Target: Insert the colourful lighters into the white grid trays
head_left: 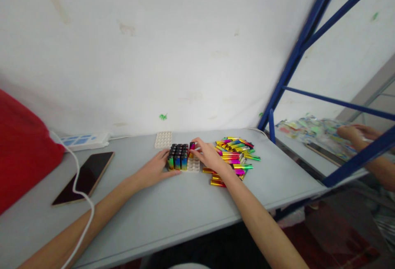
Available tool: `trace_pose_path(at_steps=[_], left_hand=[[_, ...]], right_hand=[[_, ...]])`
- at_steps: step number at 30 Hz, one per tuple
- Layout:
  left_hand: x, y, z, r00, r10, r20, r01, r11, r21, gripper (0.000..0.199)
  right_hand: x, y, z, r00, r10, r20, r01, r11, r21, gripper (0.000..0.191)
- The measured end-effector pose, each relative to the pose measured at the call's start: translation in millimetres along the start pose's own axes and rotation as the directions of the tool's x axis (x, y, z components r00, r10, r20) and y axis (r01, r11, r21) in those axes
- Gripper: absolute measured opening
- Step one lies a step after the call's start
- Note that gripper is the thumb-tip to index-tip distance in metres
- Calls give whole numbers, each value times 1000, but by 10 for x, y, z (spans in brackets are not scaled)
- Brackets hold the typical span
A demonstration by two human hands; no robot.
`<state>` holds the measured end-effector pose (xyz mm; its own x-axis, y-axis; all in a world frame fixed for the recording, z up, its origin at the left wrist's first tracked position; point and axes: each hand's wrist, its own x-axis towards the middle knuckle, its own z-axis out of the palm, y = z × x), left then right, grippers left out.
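Note:
A block of upright shiny tubes (177, 162) with black tops and rainbow bodies stands in a white holder (194, 166) with round sockets. My left hand (156, 168) clasps the block's left side, fingers at its left edge and thumb along the front. Between the thumb and fingers of my right hand (206, 153) is one upright red and gold tube (191, 148) with a black top, beside the block's right side. Whether its foot touches the holder is hidden. Sockets show at the holder's front right. Under and beyond my right forearm lies a loose pile of metallic coloured tubes (237, 153).
Another white socketed holder (163, 139) lies near the wall. At left are a phone (86, 178), a white cable (77, 178), a power strip (86, 141) and a red cloth-like item (24, 149). A blue frame (284, 71) rises at right; another person's hands (358, 133) work beyond it.

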<state>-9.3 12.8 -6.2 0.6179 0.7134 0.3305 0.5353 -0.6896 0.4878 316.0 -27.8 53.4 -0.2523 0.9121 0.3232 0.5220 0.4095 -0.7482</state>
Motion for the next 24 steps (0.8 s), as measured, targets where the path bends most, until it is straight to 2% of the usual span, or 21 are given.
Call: trace_pose_path(at_steps=[8,11,13,15,18,20,24], left_hand=[[-17,-13,-18,1000,12,-20,-11,1000,17,91],[-10,-15,-11,1000,3,-21,-3,1000,15,94],[-1,-15,-6,1000,-5,-19,6,1000,15,94],[7,-11,-2,1000,-4,-8,4,1000,11,92],[8,0,8,1000,-7,-7,7,1000,6,91],[6,6,17,1000,-16,-21,16,1000,8,94],[8,0,35,999,-10,-34,10,1000,-5,94]], right_hand=[[8,102,-30,993,-44,108,51,997,-66,34],[5,168,-137,998,-58,20,60,991,-119,41],[8,234,-243,997,-4,-82,-15,974,-225,38],[11,312,-346,979,100,-178,-164,905,-393,41],[-2,420,-449,938,233,-258,-344,721,-601,47],[-15,465,-476,927,274,-257,-376,655,-656,42],[6,480,-496,921,299,-249,-387,631,-672,32]])
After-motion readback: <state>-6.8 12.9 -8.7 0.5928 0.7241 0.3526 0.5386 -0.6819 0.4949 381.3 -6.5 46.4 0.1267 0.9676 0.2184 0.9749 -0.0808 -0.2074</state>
